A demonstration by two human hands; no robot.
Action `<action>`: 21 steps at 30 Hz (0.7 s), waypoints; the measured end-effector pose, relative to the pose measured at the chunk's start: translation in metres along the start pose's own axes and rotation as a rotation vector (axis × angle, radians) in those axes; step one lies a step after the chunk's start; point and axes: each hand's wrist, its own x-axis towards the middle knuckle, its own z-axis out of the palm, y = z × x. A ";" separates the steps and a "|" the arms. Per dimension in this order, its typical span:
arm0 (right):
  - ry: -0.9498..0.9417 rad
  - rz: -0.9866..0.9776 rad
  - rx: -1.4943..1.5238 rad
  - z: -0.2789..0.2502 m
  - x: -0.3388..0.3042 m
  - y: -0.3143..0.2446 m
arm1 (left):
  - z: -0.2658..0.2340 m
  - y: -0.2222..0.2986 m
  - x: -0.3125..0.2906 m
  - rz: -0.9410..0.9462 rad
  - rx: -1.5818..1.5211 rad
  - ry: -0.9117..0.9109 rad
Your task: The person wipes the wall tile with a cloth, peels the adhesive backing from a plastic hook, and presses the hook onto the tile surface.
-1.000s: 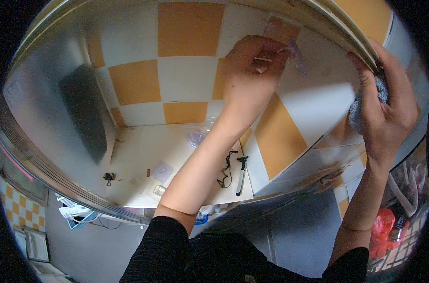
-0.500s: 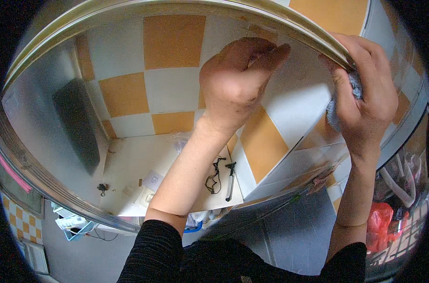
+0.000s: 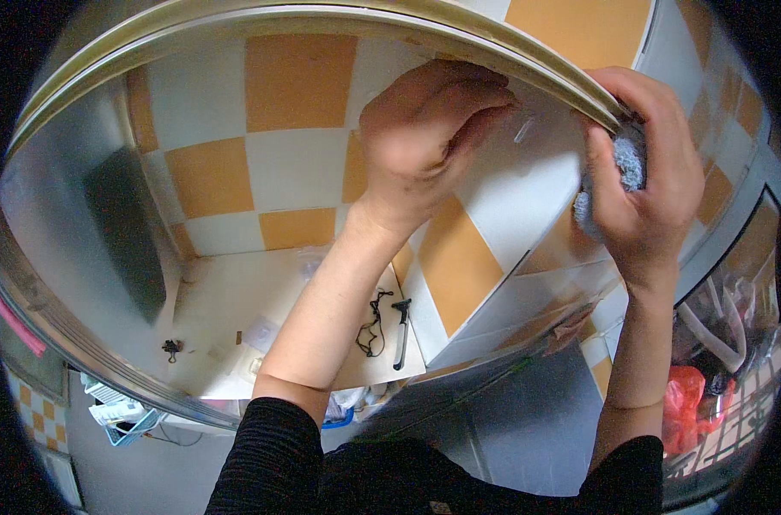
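My right hand (image 3: 652,184) wraps around the right end of a pale metal frame (image 3: 536,60), thumb on the near side, fingers over the far side. A crumpled blue-grey cloth (image 3: 631,163) is bunched in that palm and shows between thumb and fingers. Further left, my left hand (image 3: 420,142) is raised inside the framed recess, just below the frame's upper bar. Its fingers are curled and pressed together; whether anything is between them is hidden. Beneath my left forearm lies a white shelf (image 3: 206,300) bearing a black razor (image 3: 402,335) and a thin black cord (image 3: 371,330).
A black binder clip (image 3: 173,348) sits on the shelf's left part. Orange and white tiles (image 3: 300,81) line the recess. At lower right are a red plastic bag (image 3: 682,403) and a rack (image 3: 734,421); a blue basket (image 3: 131,431) stands at lower left.
The view has shifted slightly, moving the scene leftward. My left fingers have turned and closed more downward near the frame. More of the cloth shows in my right hand, which still grips the frame.
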 end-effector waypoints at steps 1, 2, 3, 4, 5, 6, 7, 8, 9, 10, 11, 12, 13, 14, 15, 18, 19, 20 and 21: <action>0.005 -0.002 -0.005 0.000 0.000 0.000 | 0.001 0.001 0.000 -0.025 -0.023 0.005; 0.011 -0.004 -0.010 0.001 0.000 0.001 | 0.002 0.002 -0.001 -0.050 -0.045 0.010; 0.018 -0.007 -0.011 0.002 -0.001 0.001 | 0.003 0.003 -0.002 -0.075 -0.064 0.014; 0.025 -0.007 -0.004 0.002 -0.002 0.001 | 0.005 0.003 -0.003 -0.083 -0.075 0.027; 0.032 -0.006 0.003 0.003 -0.002 0.002 | 0.007 0.003 -0.004 -0.091 -0.085 0.039; 0.035 -0.014 0.009 0.004 -0.002 0.002 | 0.009 0.003 -0.006 -0.101 -0.095 0.060; 0.032 0.004 0.019 0.004 -0.002 0.001 | 0.009 0.003 -0.006 -0.112 -0.098 0.062; 0.030 0.022 0.028 0.005 -0.003 -0.001 | 0.010 0.003 -0.007 -0.123 -0.101 0.064; 0.007 0.016 0.012 -0.001 0.000 -0.001 | 0.015 0.005 -0.007 -0.140 -0.122 0.102; 0.041 -0.027 0.009 0.002 0.001 -0.001 | 0.015 0.005 -0.009 -0.148 -0.133 0.100; 0.076 -0.070 0.008 0.005 0.003 -0.001 | 0.014 0.006 -0.010 -0.156 -0.145 0.098; 0.090 -0.060 0.012 0.007 0.000 -0.002 | 0.013 0.006 -0.010 -0.160 -0.159 0.069; 0.099 -0.060 0.016 0.008 -0.001 -0.002 | 0.014 0.006 -0.007 -0.112 -0.100 0.074; 0.107 -0.064 0.022 0.009 -0.002 -0.002 | 0.014 0.005 -0.007 -0.100 -0.086 0.090; 0.105 -0.057 0.026 0.008 -0.003 -0.001 | 0.016 0.005 -0.007 -0.088 -0.083 0.102; 0.083 -0.055 0.029 0.005 -0.003 0.000 | 0.017 0.006 -0.006 -0.079 -0.076 0.114; 0.073 -0.057 0.025 0.002 -0.001 0.001 | 0.016 0.007 -0.004 -0.080 -0.076 0.114; 0.071 -0.059 0.032 -0.001 0.001 0.002 | 0.014 0.007 -0.003 -0.090 -0.093 0.093; 0.070 -0.056 0.044 0.000 0.000 0.002 | 0.010 0.007 -0.005 -0.101 -0.107 0.066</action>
